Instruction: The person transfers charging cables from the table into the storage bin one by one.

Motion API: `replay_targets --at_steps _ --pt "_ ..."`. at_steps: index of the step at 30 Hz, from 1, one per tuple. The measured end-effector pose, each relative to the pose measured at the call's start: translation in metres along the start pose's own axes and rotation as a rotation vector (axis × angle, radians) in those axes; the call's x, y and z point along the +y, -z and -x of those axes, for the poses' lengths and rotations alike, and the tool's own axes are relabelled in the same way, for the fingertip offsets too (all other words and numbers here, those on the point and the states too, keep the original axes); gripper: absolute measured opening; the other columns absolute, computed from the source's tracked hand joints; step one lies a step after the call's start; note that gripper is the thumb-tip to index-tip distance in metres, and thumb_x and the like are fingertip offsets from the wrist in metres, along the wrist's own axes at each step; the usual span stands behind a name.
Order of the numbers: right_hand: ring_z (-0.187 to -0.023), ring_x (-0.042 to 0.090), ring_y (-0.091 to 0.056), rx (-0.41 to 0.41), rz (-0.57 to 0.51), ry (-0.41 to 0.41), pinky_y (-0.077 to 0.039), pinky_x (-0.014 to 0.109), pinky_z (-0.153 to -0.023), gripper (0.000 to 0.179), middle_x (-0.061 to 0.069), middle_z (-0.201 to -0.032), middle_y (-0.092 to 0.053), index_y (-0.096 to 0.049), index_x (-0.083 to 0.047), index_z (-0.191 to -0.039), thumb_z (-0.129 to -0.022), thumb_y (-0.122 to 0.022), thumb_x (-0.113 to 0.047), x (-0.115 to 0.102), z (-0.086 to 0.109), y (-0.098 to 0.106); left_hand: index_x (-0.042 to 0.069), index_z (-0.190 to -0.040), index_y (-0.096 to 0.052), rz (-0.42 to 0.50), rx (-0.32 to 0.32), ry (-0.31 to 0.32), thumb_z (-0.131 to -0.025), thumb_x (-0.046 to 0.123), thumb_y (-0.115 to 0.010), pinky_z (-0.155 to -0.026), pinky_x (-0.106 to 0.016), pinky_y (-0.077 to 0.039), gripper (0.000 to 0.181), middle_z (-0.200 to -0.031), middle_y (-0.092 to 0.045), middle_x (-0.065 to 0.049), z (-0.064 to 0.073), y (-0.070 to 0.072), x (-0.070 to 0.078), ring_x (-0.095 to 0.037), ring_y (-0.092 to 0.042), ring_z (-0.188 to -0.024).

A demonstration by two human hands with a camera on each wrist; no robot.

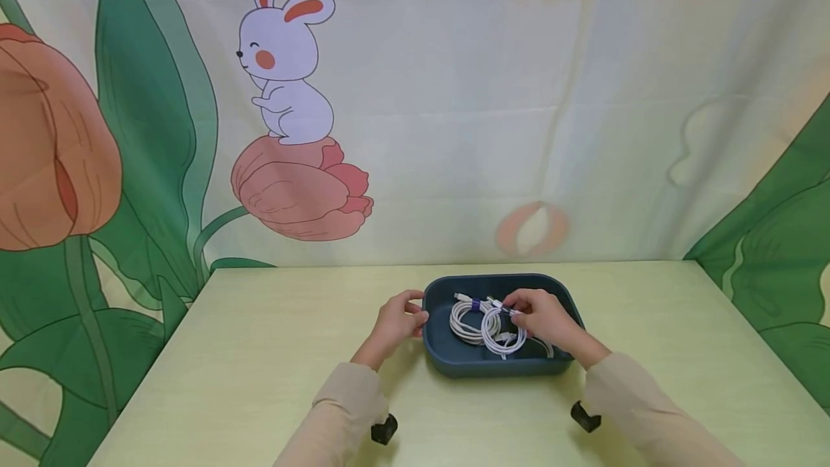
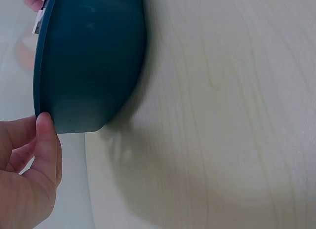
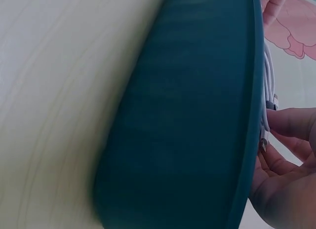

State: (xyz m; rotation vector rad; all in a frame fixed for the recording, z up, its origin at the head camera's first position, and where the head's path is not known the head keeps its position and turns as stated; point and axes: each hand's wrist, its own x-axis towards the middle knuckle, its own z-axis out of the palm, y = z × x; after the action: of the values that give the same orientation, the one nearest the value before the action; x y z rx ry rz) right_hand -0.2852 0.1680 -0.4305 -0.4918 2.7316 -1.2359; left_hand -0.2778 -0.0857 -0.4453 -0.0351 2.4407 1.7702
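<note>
A dark blue rectangular bin [image 1: 499, 367] with rounded corners stands on the table. My left hand [image 1: 397, 319] pinches its rim at the left end, thumb and fingers on either side of the wall in the left wrist view. Over the bin's right half, my right hand [image 1: 543, 317] holds a coiled white cable [image 1: 496, 347] between thumb and fingers. A dark band [image 3: 270, 105] around this coil shows in the right wrist view. Partly behind it in the bin lies another coiled white cable [image 1: 456, 324] with a purple tie [image 1: 476, 304]. More white cable [image 1: 549, 349] shows below my right hand.
The pale wood-grain table [image 1: 272, 337] extends to both sides of the bin. Behind it hangs a printed cloth [image 1: 441, 128] with a rabbit and tulips. A black wrist camera [image 1: 384, 429] sits below the left sleeve, another black camera [image 1: 586, 416] by the right.
</note>
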Motion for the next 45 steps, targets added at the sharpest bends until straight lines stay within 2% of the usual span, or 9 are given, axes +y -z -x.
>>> replay_targets --at_steps 11,19,28,33,37,45 --pt "-0.049 0.013 -0.049 -0.011 0.035 0.005 -0.047 0.024 -0.047 0.019 0.008 -0.075 -0.058 -0.06 -0.001 -0.1 -0.081 -0.056 0.001 -0.006 -0.004 -0.01 0.001 -0.121 -0.049 -0.002 -0.003 -0.003 -0.084 -0.001 -0.055 -0.06 -0.031 -0.054 0.038 -0.092 -0.053 -0.016 0.0 0.0 0.0 -0.011 -0.053 -0.061" --pt "-0.055 0.013 -0.049 -0.023 0.013 -0.009 -0.048 0.025 -0.048 0.021 0.007 -0.076 -0.057 -0.061 -0.003 -0.101 -0.08 -0.057 0.0 -0.009 -0.006 -0.017 0.001 -0.121 -0.049 -0.005 -0.002 -0.002 -0.083 -0.001 -0.056 -0.063 -0.035 -0.055 0.038 -0.091 -0.054 -0.016 0.0 0.0 0.0 -0.01 -0.053 -0.058" --pt "-0.055 0.014 -0.049 -0.042 -0.018 -0.02 -0.048 0.024 -0.048 0.022 0.007 -0.077 -0.057 -0.062 -0.005 -0.101 -0.08 -0.058 0.001 -0.012 -0.007 -0.024 0.001 -0.12 -0.05 0.004 0.009 0.004 -0.083 -0.002 -0.056 -0.057 -0.027 -0.054 0.038 -0.09 -0.054 -0.015 0.001 0.0 0.001 -0.01 -0.052 -0.058" --pt "-0.056 0.015 -0.049 -0.045 -0.037 -0.042 -0.05 0.028 -0.05 0.022 0.008 -0.078 -0.056 -0.062 -0.006 -0.1 -0.079 -0.058 0.001 -0.011 -0.007 -0.026 0.0 -0.12 -0.05 0.006 0.008 -0.001 -0.082 -0.002 -0.056 -0.053 -0.023 -0.052 0.038 -0.089 -0.054 -0.015 0.001 0.0 0.001 -0.01 -0.052 -0.057" --pt "-0.057 0.014 -0.049 -0.054 -0.042 -0.046 -0.051 0.029 -0.051 0.022 0.007 -0.077 -0.056 -0.062 -0.005 -0.1 -0.079 -0.059 0.002 -0.012 -0.008 -0.028 0.0 -0.12 -0.049 0.003 0.005 0.002 -0.082 -0.002 -0.056 -0.054 -0.023 -0.053 0.038 -0.09 -0.054 -0.015 0.001 0.0 0.001 -0.01 -0.052 -0.057" --pt "-0.056 0.014 -0.05 -0.069 -0.039 -0.03 -0.049 0.024 -0.048 0.021 0.008 -0.078 -0.056 -0.061 -0.003 -0.099 -0.078 -0.059 0.003 -0.012 -0.009 -0.034 0.0 -0.12 -0.049 -0.007 0.005 -0.008 -0.082 -0.002 -0.056 -0.056 -0.027 -0.054 0.038 -0.089 -0.054 -0.015 0.001 0.0 0.0 -0.01 -0.052 -0.056"
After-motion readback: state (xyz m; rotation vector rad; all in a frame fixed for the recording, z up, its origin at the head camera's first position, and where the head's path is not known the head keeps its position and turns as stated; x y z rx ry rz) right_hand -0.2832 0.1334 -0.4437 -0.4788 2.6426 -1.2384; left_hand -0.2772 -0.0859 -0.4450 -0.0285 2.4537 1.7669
